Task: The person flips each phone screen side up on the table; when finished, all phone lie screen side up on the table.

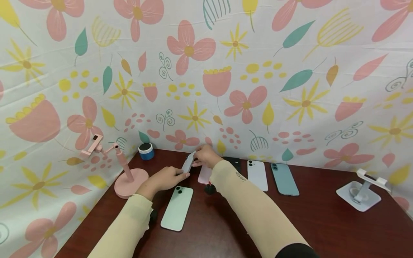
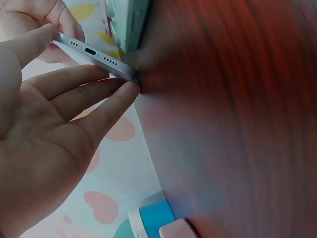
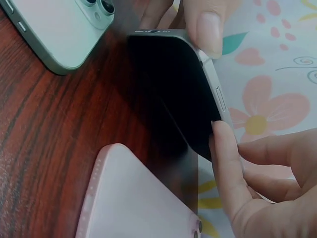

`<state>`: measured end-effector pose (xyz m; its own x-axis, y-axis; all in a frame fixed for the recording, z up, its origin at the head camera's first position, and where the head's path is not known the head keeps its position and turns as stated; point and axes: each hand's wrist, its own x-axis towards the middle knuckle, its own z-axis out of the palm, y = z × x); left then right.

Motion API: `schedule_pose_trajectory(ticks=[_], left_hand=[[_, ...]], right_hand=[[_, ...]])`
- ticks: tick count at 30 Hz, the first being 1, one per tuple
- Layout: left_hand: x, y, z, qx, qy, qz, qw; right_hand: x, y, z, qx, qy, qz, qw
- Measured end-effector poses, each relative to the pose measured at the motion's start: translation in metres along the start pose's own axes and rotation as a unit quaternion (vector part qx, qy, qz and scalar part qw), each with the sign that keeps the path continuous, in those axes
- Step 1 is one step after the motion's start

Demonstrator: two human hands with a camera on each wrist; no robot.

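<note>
A smartphone with a pale silver edge point(image 1: 188, 163) is tilted up on its side near the back of the table, its black screen point(image 3: 168, 94) facing the right wrist camera. My left hand point(image 1: 167, 178) grips the near end, where the charging port point(image 2: 90, 51) shows; its thumb is on the upper edge and its fingers below. Farther along, my right hand point(image 1: 205, 156) pinches the upper edge between thumb and fingers. Just in front of my left hand lies a pale green phone point(image 1: 177, 209), back up. A pink phone point(image 3: 133, 198) lies beneath my right hand, partly covered by it.
Right of my hands lie a black phone point(image 1: 237, 163), a white phone point(image 1: 257, 175) and a blue-green phone point(image 1: 285, 180). A pink phone stand point(image 1: 129, 179) and a blue cylinder point(image 1: 146, 152) are at the left; a white stand point(image 1: 359, 195) is far right. Patterned cloth point(image 1: 193, 89) hangs behind.
</note>
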<state>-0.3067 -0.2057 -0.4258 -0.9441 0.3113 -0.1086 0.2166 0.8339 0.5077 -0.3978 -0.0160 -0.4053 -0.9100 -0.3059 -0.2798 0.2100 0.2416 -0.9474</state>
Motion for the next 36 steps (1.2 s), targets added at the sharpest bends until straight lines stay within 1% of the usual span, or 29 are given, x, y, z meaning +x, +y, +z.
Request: schedule_pose_trajectory(ticks=[4,8,16,22,27,30,34,36], left_hand=[[0.0,0.0,0.001,-0.017,0.011,0.004,0.9998],[-0.001,-0.001,0.0,-0.031,0.015,0.01,0.9993],[-0.003,-0.002,-0.005,-0.094,0.016,0.028,0.9951],[-0.004,0.0,-0.008,-0.144,0.014,0.014,0.9894],[-0.004,-0.002,-0.01,-0.197,0.01,0.004,0.9803],[-0.004,-0.004,-0.012,-0.212,0.012,0.003,0.9772],[-0.006,-0.007,-0.015,-0.211,0.015,0.005,0.9773],[-0.007,-0.008,-0.017,-0.207,0.021,0.001,0.9781]], right_hand=[[-0.004,-0.004,0.0,-0.013,0.002,0.001,0.9999],[-0.005,-0.004,0.0,-0.009,0.006,0.001,0.9999],[-0.004,-0.004,0.001,0.003,0.01,-0.016,0.9998],[-0.004,-0.004,0.005,0.014,0.015,-0.026,0.9994],[-0.007,-0.002,0.01,0.029,0.012,-0.034,0.999],[-0.008,-0.001,0.012,0.037,0.007,-0.039,0.9986],[-0.006,0.002,0.015,0.033,-0.008,-0.042,0.9985],[-0.004,0.003,0.016,0.027,-0.023,-0.042,0.9985]])
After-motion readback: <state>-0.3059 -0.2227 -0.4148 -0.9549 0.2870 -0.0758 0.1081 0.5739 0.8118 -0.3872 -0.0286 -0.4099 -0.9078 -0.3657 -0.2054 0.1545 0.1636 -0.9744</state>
